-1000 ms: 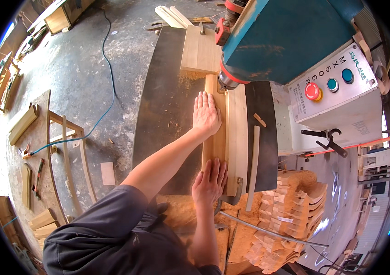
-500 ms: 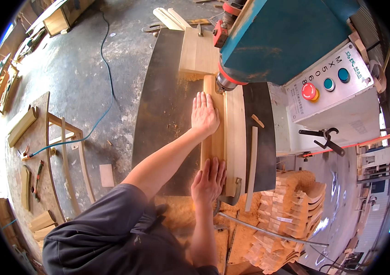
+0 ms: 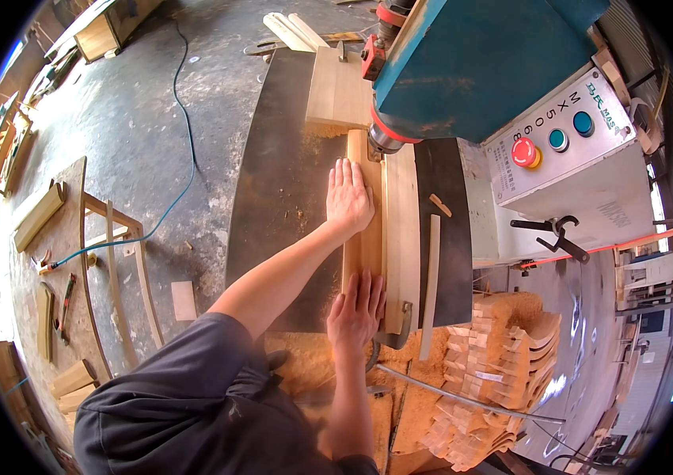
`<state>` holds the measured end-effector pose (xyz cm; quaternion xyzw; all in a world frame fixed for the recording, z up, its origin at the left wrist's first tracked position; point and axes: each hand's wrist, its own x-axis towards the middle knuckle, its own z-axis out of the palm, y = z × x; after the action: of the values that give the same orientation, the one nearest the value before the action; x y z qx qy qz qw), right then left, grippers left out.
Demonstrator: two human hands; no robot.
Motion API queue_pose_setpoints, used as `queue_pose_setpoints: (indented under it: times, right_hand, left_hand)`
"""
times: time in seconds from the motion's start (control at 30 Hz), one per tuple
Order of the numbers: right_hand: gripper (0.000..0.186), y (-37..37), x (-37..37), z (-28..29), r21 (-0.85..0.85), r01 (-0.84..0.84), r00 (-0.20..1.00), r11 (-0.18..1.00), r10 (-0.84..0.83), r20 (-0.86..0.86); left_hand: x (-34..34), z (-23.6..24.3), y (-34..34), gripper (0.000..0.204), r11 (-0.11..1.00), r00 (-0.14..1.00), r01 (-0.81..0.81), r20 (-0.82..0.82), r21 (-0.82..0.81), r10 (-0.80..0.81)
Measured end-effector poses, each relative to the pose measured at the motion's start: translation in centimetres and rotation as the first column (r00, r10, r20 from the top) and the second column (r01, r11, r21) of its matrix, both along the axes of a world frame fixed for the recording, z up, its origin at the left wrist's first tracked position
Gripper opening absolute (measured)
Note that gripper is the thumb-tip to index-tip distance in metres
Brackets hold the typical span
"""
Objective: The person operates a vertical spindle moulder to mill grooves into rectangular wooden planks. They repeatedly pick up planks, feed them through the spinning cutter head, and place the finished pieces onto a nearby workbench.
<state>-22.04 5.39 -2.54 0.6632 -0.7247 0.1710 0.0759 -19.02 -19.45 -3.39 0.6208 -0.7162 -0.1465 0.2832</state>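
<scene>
My left hand (image 3: 350, 199) lies flat on a long wooden piece (image 3: 363, 253), its fingers stretched toward the far end. Nearer to me, my right hand (image 3: 355, 310) rests palm down on the near end of the same piece, fingers extended. Along its right side runs a pale straight wooden board (image 3: 404, 245). A machine spindle (image 3: 388, 141) with a red ring stands just right of the far end of the piece; its cutting tip is partly hidden. Under all this is a dark machine table (image 3: 269, 229).
A pale wooden block (image 3: 340, 95) is clamped at the table's far end. Right of the board lies a thin wood strip (image 3: 429, 293). A control panel (image 3: 558, 141) with buttons is on the right. Below it stand stacked curved wood pieces (image 3: 495, 372). A workbench (image 3: 75, 261) stands left.
The view has shifted slightly, moving the machine and table a little leftward in it. Both hands stay in the same places on the wooden piece.
</scene>
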Motion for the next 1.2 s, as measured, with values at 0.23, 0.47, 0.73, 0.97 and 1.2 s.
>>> queue_pose_setpoints:
  times: [0.23, 0.47, 0.73, 0.97, 1.2]
  right_hand:
    - [0.052, 3.9, 0.1, 0.3, 0.038, -0.009, 1.000, 0.999, 0.008, 0.007]
    - [0.050, 9.7, 0.0, 0.9, 0.026, -0.015, 1.000, 1.000, 0.015, 0.003]
    - [0.046, 14.7, -2.9, -0.1, 0.122, 0.525, 0.460, 0.842, -0.402, 0.792]
    - [0.045, 12.0, -12.5, 1.4, -0.007, 0.582, 0.812, 0.813, -0.582, 0.039]
    - [0.023, 12.3, -15.3, -0.8, -0.102, 0.507, 0.848, 0.856, -0.473, 0.240]
  left_hand:
    - [0.3, 0.1, 4.0, 0.069, 1.000, 1.000, 0.014, 0.016, 0.023, -0.014]
    - [0.6, 0.4, 10.2, 0.066, 0.999, 0.999, 0.041, -0.014, -0.001, -0.041]
    - [3.0, 2.2, 13.1, 0.058, 0.900, 0.883, 0.435, 0.201, -0.013, -0.424]
    - [3.8, 2.3, 13.8, 0.050, 0.876, 0.869, 0.471, 0.224, -0.103, -0.441]
    - [4.7, 2.5, 12.8, 0.038, 0.802, 0.803, 0.586, 0.214, -0.114, -0.557]
